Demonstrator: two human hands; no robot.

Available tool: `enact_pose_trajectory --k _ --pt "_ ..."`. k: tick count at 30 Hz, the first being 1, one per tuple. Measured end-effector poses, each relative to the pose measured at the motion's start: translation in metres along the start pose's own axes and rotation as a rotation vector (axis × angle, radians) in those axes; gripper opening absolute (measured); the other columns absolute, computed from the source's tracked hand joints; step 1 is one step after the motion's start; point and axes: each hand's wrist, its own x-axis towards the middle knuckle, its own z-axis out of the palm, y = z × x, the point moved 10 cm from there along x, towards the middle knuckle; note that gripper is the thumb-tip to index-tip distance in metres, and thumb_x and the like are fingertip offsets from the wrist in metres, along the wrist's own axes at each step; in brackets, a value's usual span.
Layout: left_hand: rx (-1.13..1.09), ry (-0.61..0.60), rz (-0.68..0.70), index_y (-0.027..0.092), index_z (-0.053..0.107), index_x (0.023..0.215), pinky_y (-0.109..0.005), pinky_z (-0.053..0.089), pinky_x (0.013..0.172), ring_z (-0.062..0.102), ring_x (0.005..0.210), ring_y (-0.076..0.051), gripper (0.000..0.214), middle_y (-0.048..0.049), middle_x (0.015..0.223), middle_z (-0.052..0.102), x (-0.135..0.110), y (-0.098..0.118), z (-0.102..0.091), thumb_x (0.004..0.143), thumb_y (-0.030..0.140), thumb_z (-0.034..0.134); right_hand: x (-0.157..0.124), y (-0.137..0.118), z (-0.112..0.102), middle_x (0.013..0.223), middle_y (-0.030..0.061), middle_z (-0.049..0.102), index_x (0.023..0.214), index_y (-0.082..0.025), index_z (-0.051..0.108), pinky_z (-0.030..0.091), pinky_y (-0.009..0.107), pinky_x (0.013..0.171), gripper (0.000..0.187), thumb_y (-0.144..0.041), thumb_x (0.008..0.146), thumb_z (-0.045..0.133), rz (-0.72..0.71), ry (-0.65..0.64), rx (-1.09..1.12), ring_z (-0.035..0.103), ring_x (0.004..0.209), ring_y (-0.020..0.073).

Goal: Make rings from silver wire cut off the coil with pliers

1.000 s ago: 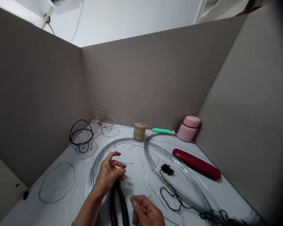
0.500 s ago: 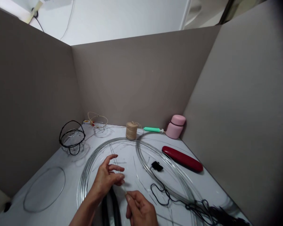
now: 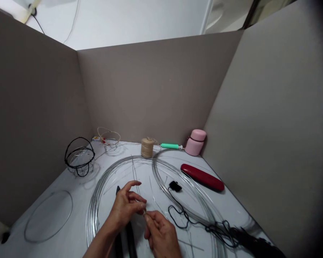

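Thin metal wires (image 3: 134,172) run up and away from my hands, close together, over the wire coil. My right hand (image 3: 161,233) is closed, pinching their near end between thumb and fingers. My left hand (image 3: 126,208) is just above and to the left, its thumb and middle finger closed about the wires while the index finger stays curved and raised. Beneath my left hand lies a pair of pliers (image 3: 130,240) with black handles, partly hidden by the hand.
A large coil of silver wire (image 3: 93,208) surrounds my hands. Black cord (image 3: 187,218), a red case (image 3: 201,177), a pink flask (image 3: 195,142), a green syringe-like tube (image 3: 170,146) and a twine spool (image 3: 147,147) stand around it. Wire baskets (image 3: 80,157) and a wire ring (image 3: 48,216) lie left.
My left hand has come nearer to my right hand, its thumb and fingers drawing together on the wires. The wires now point more upright. The view has shifted slightly.
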Motion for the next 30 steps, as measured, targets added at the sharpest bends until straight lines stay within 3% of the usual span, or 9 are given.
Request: enact_pose_trajectory --k 15,21,26,30 --pt "0.044 -0.043 0.023 0.015 0.038 0.118 -0.02 0.04 0.052 0.053 0.052 -0.009 0.073 0.001 0.063 0.063 -0.001 0.001 0.005 0.051 0.005 0.064 0.002 0.0 -0.003 0.04 -0.0082 0.042 0.07 -0.015 0.05 0.019 0.016 0.031 0.037 -0.051 0.065 0.054 -0.016 0.016 0.016 0.029 0.03 0.0025" --pt "-0.018 0.061 0.019 0.014 0.036 0.12 -0.023 0.043 0.051 0.054 0.048 -0.011 0.079 0.003 0.055 0.06 0.0 0.004 -0.006 0.048 0.006 0.066 0.007 0.01 0.003 0.047 -0.0041 0.052 0.073 -0.014 0.053 0.028 0.016 0.026 0.043 -0.054 0.06 0.059 0.089 -0.057 0.066 0.04 0.029 0.0052" --pt "-0.04 0.092 0.04 0.014 0.035 0.122 -0.024 0.045 0.05 0.056 0.049 -0.013 0.081 0.0021 0.056 0.061 0.002 0.01 -0.018 0.048 0.01 0.068 0.006 0.012 0.004 0.049 -0.0016 0.055 0.067 -0.013 0.055 0.035 0.018 0.026 0.042 -0.052 0.053 0.064 0.118 -0.032 0.124 0.046 0.033 0.0079" --pt "-0.078 0.122 0.051 0.016 0.033 0.124 -0.026 0.046 0.051 0.058 0.052 -0.015 0.083 0.0017 0.059 0.06 0.001 0.012 -0.031 0.05 0.014 0.071 -0.001 0.007 0.009 0.057 0.0023 0.06 0.073 -0.012 0.057 0.039 0.018 0.032 0.035 -0.046 0.062 0.06 0.168 -0.065 0.213 0.053 0.04 0.01"
